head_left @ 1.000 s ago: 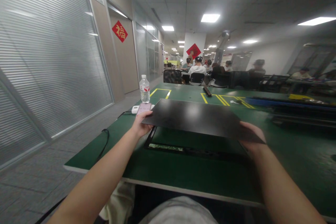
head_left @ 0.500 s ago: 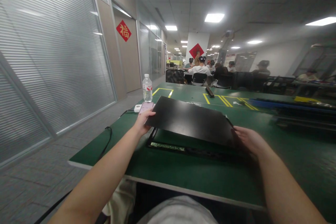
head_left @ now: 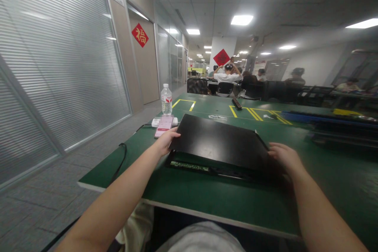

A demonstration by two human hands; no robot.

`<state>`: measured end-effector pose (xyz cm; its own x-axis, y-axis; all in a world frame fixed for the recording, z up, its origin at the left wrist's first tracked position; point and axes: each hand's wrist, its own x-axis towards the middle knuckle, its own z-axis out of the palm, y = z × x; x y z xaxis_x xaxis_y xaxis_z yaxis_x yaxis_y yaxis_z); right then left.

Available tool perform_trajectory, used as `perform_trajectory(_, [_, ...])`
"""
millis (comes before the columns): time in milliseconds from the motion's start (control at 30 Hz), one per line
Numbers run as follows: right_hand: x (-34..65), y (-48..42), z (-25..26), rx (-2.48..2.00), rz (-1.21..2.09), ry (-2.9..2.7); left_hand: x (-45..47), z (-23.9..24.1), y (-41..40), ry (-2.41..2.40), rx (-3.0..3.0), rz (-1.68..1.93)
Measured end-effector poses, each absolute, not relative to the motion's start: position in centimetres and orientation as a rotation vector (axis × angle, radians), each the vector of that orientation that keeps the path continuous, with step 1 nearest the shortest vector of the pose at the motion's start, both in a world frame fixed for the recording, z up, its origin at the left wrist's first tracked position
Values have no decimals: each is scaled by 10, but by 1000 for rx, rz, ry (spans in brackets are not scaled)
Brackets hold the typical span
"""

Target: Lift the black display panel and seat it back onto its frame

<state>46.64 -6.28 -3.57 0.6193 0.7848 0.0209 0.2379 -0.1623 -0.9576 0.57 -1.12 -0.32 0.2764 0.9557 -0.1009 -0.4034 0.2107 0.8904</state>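
Observation:
A thin, glossy black display panel (head_left: 218, 139) is held nearly level, low over the table. My left hand (head_left: 167, 141) grips its left edge, thumb on top. At the opposite edge, my right hand (head_left: 285, 158) closes its fingers on the panel's right side. Underneath lies a black frame (head_left: 233, 174), mostly hidden by the panel. A strip of green circuit board (head_left: 189, 166) shows along the frame's near side.
Past my left hand are a phone (head_left: 163, 126), a white plug box (head_left: 155, 122) and a water bottle (head_left: 166, 99). A black cable (head_left: 121, 161) crosses the green table (head_left: 218, 208). Blurred blue trays (head_left: 313, 120) sit at right. Several people sit farther back.
Both hands have lowered the panel a little toward the frame and shifted it slightly to the right. More of the phone now shows.

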Motion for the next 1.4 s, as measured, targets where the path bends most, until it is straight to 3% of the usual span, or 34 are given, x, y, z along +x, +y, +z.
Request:
perform_trajectory(800, [445,-68,-27,-1711,605,-811,-2,5,-12,845,879,1195])
perform_trajectory(1400, [478,-57,-49,-1835,462,-895,11,-10,-13,860,933,1140])
